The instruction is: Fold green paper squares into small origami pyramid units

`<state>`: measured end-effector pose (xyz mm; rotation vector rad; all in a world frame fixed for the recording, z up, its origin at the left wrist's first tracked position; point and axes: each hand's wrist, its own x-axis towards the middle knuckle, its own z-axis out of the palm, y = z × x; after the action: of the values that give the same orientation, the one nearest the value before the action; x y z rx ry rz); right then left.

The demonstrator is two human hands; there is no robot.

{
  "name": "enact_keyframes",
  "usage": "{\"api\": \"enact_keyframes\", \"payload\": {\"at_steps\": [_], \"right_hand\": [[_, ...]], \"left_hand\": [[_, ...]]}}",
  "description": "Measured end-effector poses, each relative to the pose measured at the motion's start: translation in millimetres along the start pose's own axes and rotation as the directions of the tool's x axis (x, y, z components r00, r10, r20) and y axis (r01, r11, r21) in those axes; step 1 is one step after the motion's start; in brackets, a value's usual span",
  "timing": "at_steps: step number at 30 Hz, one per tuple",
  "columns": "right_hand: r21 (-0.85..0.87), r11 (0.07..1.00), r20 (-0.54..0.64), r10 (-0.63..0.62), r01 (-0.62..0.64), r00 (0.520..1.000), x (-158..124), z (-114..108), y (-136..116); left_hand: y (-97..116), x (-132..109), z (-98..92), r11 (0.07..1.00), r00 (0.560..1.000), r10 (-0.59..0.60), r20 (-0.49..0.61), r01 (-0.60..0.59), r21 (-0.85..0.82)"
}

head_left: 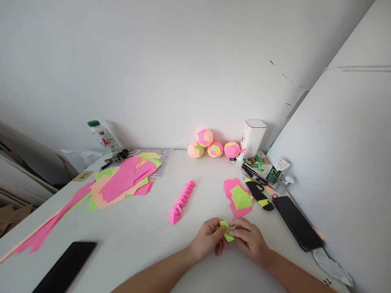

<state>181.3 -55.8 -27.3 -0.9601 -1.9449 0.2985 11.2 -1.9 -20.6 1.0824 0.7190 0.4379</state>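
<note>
A small folded piece of lime-green paper (226, 231) is pinched between both hands above the near part of the table. My left hand (209, 238) grips its left side with thumb and fingers. From the right, my right hand (249, 241) presses its fingertips on the same paper. Just beyond the hands lies a loose stack of square papers, a green sheet (241, 197) on top of pink sheets (232, 185). Ahead and to the left, a row of pink folded paper pieces (182, 199) stands nested in a slanting line.
Several multicoloured paper balls (215, 149) sit against the wall. Coloured paper strips and sheets (119, 181) spread across the left, near a bottle (104, 136). At right are a black-and-yellow cutter (259, 194), a phone (297, 223) and a small jar (284, 185). A black flat object (65, 266) lies front left.
</note>
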Motion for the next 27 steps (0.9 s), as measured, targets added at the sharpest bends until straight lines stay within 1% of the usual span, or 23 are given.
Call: {"api": "enact_keyframes", "payload": {"at_steps": [6,10,13,16,19,22,24,27], "right_hand": [[-0.01,0.999,-0.011,-0.046,0.046,0.999,6.6,-2.0,-7.3],[-0.031,0.999,0.022,-0.024,0.024,0.999,5.8,-2.1,-7.6],[-0.021,1.0,0.054,-0.004,0.006,0.999,2.8,-1.2,-5.2],[-0.002,1.0,0.043,0.02,-0.02,0.999,0.4,0.0,-3.8],[0.026,0.996,0.02,0.084,-0.085,0.996,0.4,0.5,-4.5],[0.061,0.982,-0.008,0.182,-0.181,0.983,2.9,0.1,-5.6],[0.092,0.964,-0.022,0.251,-0.249,0.968,5.0,-0.4,-5.4],[0.147,0.927,0.001,0.349,-0.345,0.937,7.8,-1.2,-4.1]], "left_hand": [[1.5,0.2,0.4,0.999,0.999,0.034,0.016,-0.034,-0.024],[1.0,1.9,-1.1,0.998,0.999,0.035,0.009,-0.034,-0.052],[1.9,1.2,-1.3,0.998,0.999,0.037,0.023,-0.036,-0.043],[3.5,-0.9,0.0,0.999,0.999,0.036,0.033,-0.035,-0.031],[5.4,-2.7,1.5,0.999,0.998,0.046,0.041,-0.045,-0.012],[6.6,-3.7,2.0,0.998,0.996,0.061,0.059,-0.062,0.006],[6.8,-4.0,1.9,0.998,0.996,0.06,0.069,-0.062,0.023],[6.4,-4.3,1.4,0.997,0.995,0.056,0.082,-0.06,0.054]]}}
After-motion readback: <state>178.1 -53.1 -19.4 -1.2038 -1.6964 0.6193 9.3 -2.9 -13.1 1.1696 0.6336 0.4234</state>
